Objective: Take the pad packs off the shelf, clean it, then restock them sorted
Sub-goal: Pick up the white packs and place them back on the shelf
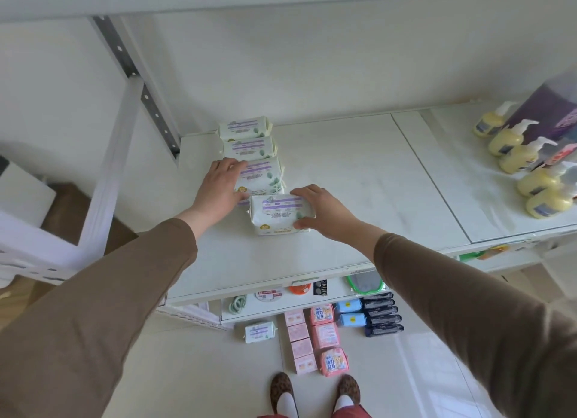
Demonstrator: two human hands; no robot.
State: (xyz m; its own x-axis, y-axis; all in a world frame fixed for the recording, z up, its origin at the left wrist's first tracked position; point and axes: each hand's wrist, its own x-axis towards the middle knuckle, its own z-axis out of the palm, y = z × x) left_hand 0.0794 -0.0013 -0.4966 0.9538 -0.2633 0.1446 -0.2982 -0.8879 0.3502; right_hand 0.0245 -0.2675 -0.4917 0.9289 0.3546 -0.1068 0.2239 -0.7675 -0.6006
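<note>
White-and-lilac pad packs (249,155) stand in a row at the left back of the shelf (359,168), so restocking looks under way. The right hand (321,208) pinches the front pack (279,213) between thumb and fingers; the left hand (221,186) rests flat against the pack behind. Next, I judge, the front pack needs sliding snug into line; more packs (324,336) wait on the floor (187,370)

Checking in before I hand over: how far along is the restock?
Restocking has begun: white-green packs stand in a row on the shelf. In hand: the right hand places another pack while the left hand steadies the row. Left: one white-green pack, pink packs, blue packs and dark packs on the floor.
</note>
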